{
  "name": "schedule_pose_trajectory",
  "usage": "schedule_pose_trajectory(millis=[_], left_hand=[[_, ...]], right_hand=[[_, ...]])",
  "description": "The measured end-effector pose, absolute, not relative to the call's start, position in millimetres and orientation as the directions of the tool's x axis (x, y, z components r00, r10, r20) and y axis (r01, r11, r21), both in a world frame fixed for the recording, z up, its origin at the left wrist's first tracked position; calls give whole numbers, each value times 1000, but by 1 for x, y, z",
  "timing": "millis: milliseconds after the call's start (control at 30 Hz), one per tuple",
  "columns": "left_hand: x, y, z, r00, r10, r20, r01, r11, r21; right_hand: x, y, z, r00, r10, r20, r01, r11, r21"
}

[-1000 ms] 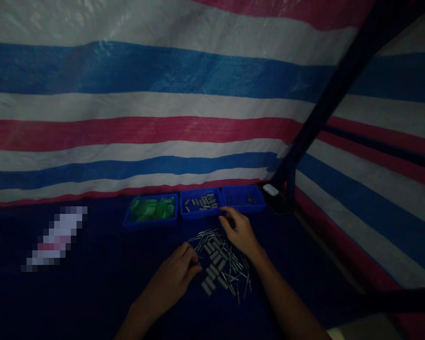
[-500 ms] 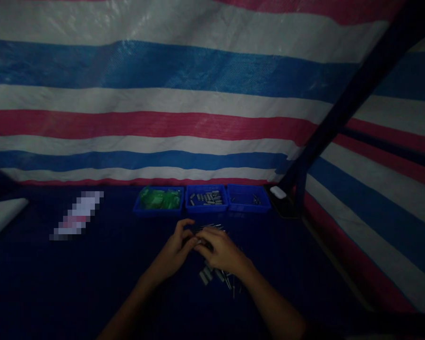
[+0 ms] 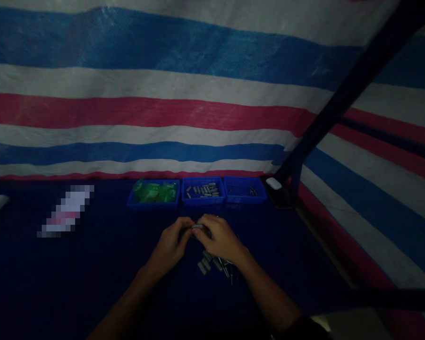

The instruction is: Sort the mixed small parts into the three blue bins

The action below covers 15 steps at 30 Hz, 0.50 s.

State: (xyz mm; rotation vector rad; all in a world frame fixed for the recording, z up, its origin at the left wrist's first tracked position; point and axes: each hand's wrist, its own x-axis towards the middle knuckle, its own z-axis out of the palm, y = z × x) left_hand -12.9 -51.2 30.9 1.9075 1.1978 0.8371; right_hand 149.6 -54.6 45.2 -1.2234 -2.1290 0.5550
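Observation:
Above the dark blue tabletop (image 3: 102, 269), my two hands meet at a small grey metal cylinder (image 3: 197, 226). My right hand (image 3: 221, 239) pinches the cylinder between thumb and fingers. The thumb and fingertips of my left hand (image 3: 173, 240) close on its left end; whether a second small part is there I cannot make out. Below my right hand lies a loose pile of short grey cylinders (image 3: 204, 264) and thin metal pins (image 3: 228, 270), partly covered by that hand and wrist.
Three blue trays stand in a row behind my hands: one with green plastic bags (image 3: 155, 192), one with grey cylinders (image 3: 206, 190), one (image 3: 246, 198) with a few thin pins. A white case (image 3: 273, 183) rests on a dark flat object at the right. Striped sheeting (image 3: 145, 111) hangs behind.
My left index finger, raised before, has bent down onto the cylinder, which now shows more clearly between both hands. The view has tipped downward and shifted slightly right.

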Motion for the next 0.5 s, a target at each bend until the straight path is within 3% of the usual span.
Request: schedule_pose_trajectory(millis=[133, 300, 433, 500], left_hand=[[-13, -56, 35, 357, 930, 91, 444, -254, 859], [-19, -68, 49, 671, 738, -74, 538, -416, 733], [-15, -74, 47, 726, 668, -166, 620, -529, 579], [-13, -74, 43, 716, 675, -179, 637, -527, 563]], right_hand=[[148, -25, 57, -276, 879, 388, 666, 466, -582], [154, 4, 71, -164, 849, 503, 799, 413, -438], [169, -14, 53, -112, 866, 487, 766, 387, -513], [175, -27, 42, -93, 886, 453, 734, 369, -571]])
